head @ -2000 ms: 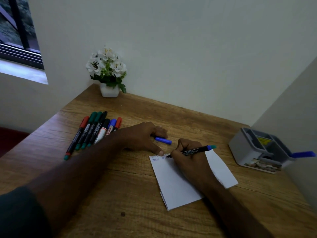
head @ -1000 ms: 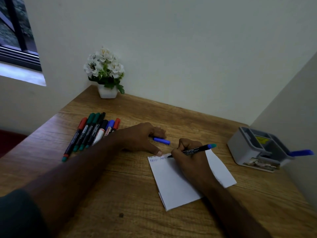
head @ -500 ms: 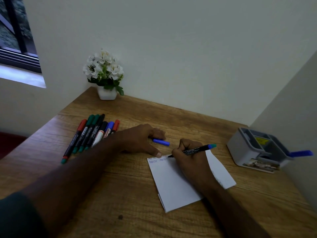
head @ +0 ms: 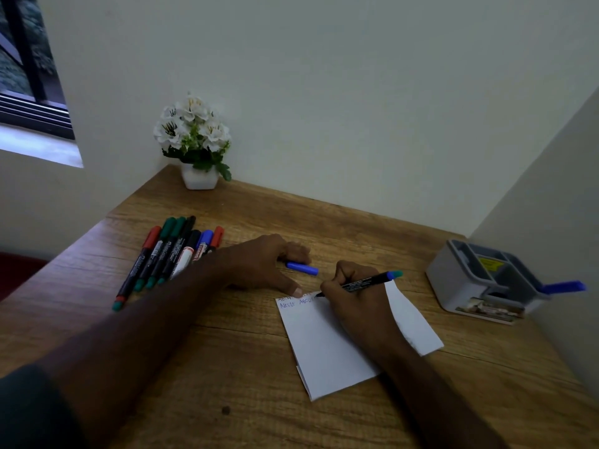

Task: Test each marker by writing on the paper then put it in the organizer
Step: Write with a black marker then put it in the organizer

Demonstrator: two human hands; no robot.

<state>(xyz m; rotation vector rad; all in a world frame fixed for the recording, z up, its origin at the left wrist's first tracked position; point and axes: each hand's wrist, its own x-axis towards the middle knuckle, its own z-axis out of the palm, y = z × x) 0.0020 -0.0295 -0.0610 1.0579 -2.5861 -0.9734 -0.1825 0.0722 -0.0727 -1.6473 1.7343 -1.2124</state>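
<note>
My right hand (head: 351, 294) grips a black marker with a blue end (head: 366, 281), its tip on the top edge of the folded white paper (head: 327, 345), where two lines of blue writing show. My left hand (head: 262, 260) rests on the desk, thumb pressing the paper's top left corner, fingers curled over a blue cap (head: 302, 268). Several capped markers (head: 168, 254) lie side by side at the left. The grey organizer (head: 466, 280) stands at the right with a blue marker (head: 562, 286) sticking out of it.
A white pot of white flowers (head: 198, 147) stands in the desk's back left corner. Walls close in behind and on the right, right beside the organizer. A window (head: 29, 76) is at the upper left. The wooden desk (head: 227, 367) extends toward me.
The marker tip has crept slightly rightward along the second line of writing. My left hand and the cap stay put; the view shifts a little.
</note>
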